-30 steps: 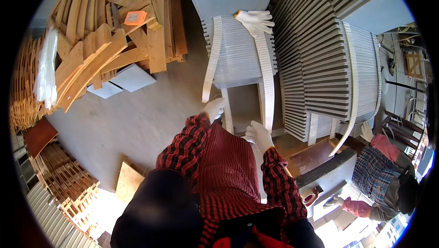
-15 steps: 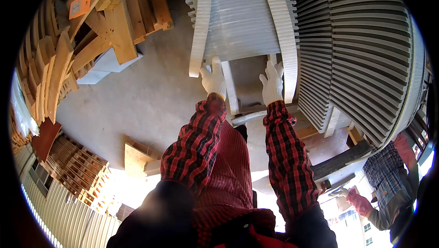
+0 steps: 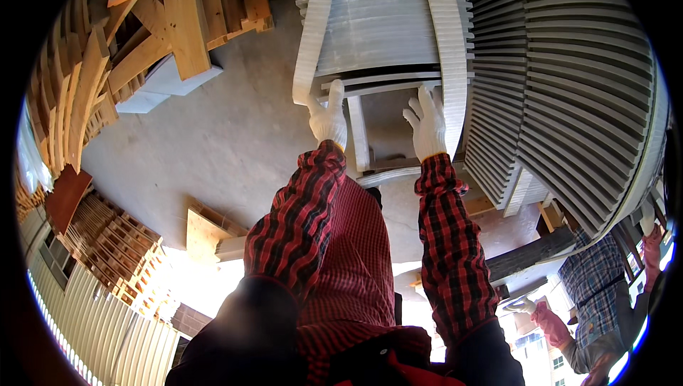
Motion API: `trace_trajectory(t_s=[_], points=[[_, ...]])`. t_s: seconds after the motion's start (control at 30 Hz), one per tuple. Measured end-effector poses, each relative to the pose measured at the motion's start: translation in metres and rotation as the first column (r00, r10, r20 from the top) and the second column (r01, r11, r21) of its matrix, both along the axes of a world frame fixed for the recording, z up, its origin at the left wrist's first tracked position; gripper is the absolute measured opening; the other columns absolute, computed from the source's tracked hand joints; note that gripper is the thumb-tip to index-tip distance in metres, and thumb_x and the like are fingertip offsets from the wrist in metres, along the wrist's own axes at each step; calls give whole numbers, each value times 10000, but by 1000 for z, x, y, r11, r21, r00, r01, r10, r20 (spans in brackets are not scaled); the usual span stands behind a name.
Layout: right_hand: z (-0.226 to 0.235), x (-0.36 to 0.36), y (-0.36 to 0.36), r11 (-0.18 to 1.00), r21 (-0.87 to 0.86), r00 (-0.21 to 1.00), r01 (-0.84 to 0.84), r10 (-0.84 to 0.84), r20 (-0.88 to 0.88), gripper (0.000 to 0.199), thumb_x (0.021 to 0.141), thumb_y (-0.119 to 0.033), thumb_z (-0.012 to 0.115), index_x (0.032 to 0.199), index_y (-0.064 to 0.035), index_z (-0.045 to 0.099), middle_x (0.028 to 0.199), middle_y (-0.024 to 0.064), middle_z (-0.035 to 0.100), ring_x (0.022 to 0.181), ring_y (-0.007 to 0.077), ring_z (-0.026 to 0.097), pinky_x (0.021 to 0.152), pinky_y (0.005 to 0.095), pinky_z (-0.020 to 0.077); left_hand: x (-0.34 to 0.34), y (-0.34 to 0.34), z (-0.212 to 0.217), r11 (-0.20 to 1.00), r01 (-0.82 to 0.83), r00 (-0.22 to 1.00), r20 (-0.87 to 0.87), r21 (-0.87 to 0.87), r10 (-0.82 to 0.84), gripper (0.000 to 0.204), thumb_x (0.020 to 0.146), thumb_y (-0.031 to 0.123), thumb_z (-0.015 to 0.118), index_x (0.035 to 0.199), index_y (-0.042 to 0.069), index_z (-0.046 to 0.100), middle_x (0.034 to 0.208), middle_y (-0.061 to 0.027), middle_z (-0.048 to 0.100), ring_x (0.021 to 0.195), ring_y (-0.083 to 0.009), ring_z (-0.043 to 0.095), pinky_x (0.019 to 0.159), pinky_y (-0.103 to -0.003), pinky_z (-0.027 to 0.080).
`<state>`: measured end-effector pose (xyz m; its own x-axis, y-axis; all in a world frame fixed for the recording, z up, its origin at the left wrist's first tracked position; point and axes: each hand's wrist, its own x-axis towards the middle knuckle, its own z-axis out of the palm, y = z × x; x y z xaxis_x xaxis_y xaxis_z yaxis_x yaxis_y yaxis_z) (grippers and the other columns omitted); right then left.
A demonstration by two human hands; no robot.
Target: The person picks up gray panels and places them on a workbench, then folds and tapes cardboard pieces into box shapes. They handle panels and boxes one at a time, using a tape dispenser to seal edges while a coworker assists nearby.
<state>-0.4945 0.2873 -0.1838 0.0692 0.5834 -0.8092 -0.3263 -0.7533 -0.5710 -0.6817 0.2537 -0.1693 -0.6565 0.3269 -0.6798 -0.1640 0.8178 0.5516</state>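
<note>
Just above both gloved hands' grip (image 3: 377,119), grey frame stack (image 3: 380,23).

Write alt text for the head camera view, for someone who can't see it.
Two white-gloved hands, left hand and right hand, reach up to the lower edge of a stack of grey-white panels. Wooden pallets lie left; another person works lower right.

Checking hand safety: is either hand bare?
No, the left hand and right hand both wear white gloves at the grey stack.
</note>
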Motion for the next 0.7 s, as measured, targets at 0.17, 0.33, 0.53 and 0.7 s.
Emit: trace_trajectory(t_s=[0.17,0.33,0.53,0.7], points=[[4,2,-5,994,-11,987,-107,107,120,802,964,-384,664,1560,9,300,1504,153,454,1352,339,476,1059,427,465,16,-7,-6,982,-187,982,-33,21,187,695,846,653,704,1166,39,639,1108,-124,671,1062,-230,601,981,-378,450],[36,7,-18,597,-108,360,-795,608,707,625,889,-282,692,1452,-80,511,1406,154,550,1286,348,518,1018,479,460,3,-27,-9,999,17,999,40,-34,-16,601,867,568,716,1171,56,635,1073,-167,708,1043,-282,651,956,-404,475],[60,-5,-23,195,-242,-189,-950,256,948,505,829,-149,711,1314,-144,572,1176,123,595,1174,336,546,1001,468,441,11,-47,-18,995,-18,1000,22,100,16,468,879,457,741,1096,51,659,1169,-157,692,1105,-272,632,979,-383,459],[38,-8,-1,-76,-470,-475,-879,201,857,241,832,-128,668,1071,-130,642,995,58,578,1004,264,581,843,404,474,15,-76,-49,986,-55,995,85,156,43,398,910,362,745,1161,66,658,1214,-118,655,1084,-205,618,958,-337,477]])
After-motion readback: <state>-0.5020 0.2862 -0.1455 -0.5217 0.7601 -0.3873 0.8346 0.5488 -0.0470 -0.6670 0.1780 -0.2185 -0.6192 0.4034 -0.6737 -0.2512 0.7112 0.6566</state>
